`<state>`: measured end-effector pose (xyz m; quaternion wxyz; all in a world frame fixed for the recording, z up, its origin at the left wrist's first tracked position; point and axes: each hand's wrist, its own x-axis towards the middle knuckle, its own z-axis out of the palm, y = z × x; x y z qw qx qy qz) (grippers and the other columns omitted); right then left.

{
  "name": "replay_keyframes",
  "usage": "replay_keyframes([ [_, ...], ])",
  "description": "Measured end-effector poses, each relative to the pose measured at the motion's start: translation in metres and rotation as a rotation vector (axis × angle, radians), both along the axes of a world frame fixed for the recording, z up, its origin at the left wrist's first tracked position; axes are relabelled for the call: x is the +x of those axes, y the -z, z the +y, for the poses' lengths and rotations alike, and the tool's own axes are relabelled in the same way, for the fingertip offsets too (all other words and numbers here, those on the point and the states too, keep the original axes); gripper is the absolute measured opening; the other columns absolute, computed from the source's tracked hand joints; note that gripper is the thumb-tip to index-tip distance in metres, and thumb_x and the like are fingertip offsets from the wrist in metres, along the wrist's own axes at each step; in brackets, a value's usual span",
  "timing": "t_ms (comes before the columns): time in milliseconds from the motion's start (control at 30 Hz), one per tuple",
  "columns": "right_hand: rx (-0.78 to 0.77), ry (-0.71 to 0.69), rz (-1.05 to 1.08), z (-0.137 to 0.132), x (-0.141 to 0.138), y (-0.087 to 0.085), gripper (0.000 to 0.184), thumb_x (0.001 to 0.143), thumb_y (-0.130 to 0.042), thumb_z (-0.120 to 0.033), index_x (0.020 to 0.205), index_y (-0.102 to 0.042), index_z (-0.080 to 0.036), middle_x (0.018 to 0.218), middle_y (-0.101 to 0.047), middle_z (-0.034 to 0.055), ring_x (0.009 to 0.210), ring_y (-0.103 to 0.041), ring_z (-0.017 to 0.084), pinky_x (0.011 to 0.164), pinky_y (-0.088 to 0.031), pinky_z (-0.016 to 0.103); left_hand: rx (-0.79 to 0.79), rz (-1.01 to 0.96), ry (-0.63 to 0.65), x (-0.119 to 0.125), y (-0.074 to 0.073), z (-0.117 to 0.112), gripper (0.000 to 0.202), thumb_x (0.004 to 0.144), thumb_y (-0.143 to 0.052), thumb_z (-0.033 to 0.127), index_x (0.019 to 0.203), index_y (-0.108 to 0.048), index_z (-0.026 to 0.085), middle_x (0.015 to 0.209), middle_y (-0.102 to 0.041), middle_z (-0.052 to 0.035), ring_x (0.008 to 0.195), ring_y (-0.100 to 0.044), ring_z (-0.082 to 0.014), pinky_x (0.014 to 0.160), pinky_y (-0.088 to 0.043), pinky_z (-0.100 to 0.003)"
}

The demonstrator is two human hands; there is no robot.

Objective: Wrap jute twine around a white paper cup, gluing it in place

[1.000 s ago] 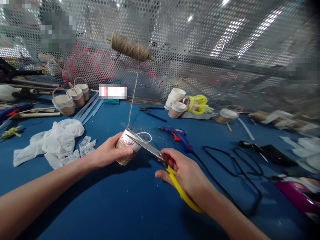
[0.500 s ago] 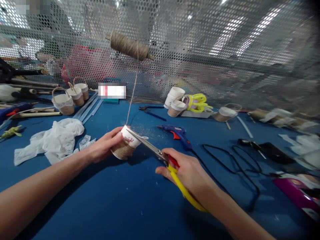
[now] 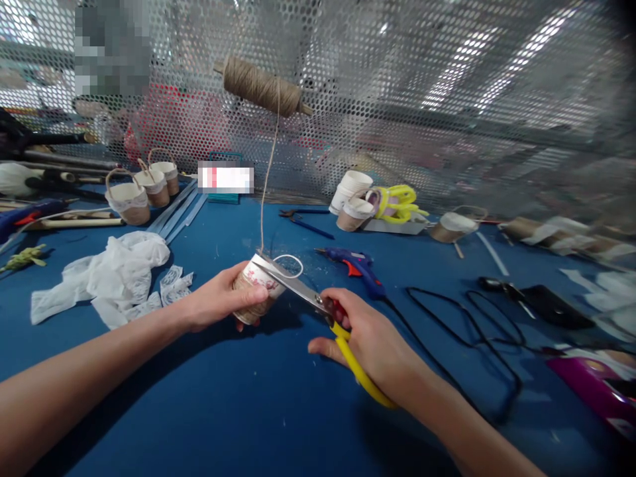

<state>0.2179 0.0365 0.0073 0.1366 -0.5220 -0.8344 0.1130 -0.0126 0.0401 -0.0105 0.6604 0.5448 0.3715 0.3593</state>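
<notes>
On the left: lace (image 3: 124,273), heaped. Next, left hand (image 3: 213,303), curled firmly round cup (image 3: 254,277). Cup lies between the hands, left nearer; long axis tilted, base near-left, rim far-right. Twine (image 3: 269,179) drops to the rim or just behind it; unclear which. Scissors (image 3: 305,290) laid against the rim, blade gap not readable. Right hand (image 3: 368,334) half-closed, gripping scissors by the handles.

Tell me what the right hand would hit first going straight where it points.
Most likely the paper cup in the left hand: the scissors held by the right hand point toward it, with their blades apparently at its rim, though depth is unclear.
</notes>
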Motion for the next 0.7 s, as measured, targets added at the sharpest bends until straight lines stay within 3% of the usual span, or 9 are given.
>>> replay_keyframes([
  [167,0.014,0.013,0.006,0.0001,-0.0005,-0.0018,0.032,0.065,-0.069,-0.044,0.081,-0.052,-0.021,0.062,-0.051,-0.0028,0.051,-0.047,0.011,0.051,-0.044,0.024,0.008,0.053,-0.019,-0.0018,-0.0012,0.0006,0.047,0.07,-0.061,0.05,0.097,-0.045,0.015,0.069,-0.055,-0.001,0.054,-0.052,-0.0112,0.043,-0.041,-0.02],
  [467,0.051,0.004,-0.049,-0.0024,0.0003,-0.0067,0.034,0.068,-0.064,-0.051,0.078,-0.053,-0.021,0.054,-0.046,-0.0053,0.046,-0.045,0.01,0.047,-0.04,0.022,0.04,0.04,-0.025,-0.0015,-0.0069,0.0025,0.053,0.067,-0.062,0.052,0.097,-0.045,0.012,0.07,-0.052,-0.0022,0.057,-0.051,-0.013,0.045,-0.039,-0.022],
  [633,0.058,-0.022,-0.023,-0.0022,0.0012,-0.0076,0.032,0.069,-0.063,-0.051,0.077,-0.053,-0.021,0.054,-0.046,-0.0053,0.046,-0.045,0.01,0.046,-0.04,0.021,-0.006,-0.045,0.019,-0.0053,-0.005,0.0035,0.066,0.062,-0.066,0.056,0.106,-0.045,0.012,0.087,-0.056,-0.0084,0.071,-0.056,-0.0178,0.06,-0.045,-0.029],
  [700,0.056,-0.023,-0.016,-0.0018,0.0011,-0.0067,0.033,0.068,-0.064,-0.051,0.078,-0.053,-0.021,0.055,-0.048,-0.005,0.047,-0.046,0.01,0.047,-0.04,0.022,-0.043,-0.084,0.048,-0.0056,-0.0022,0.0034,0.067,0.063,-0.065,0.057,0.109,-0.043,0.014,0.089,-0.057,-0.0088,0.067,-0.057,-0.0167,0.057,-0.046,-0.028],
])
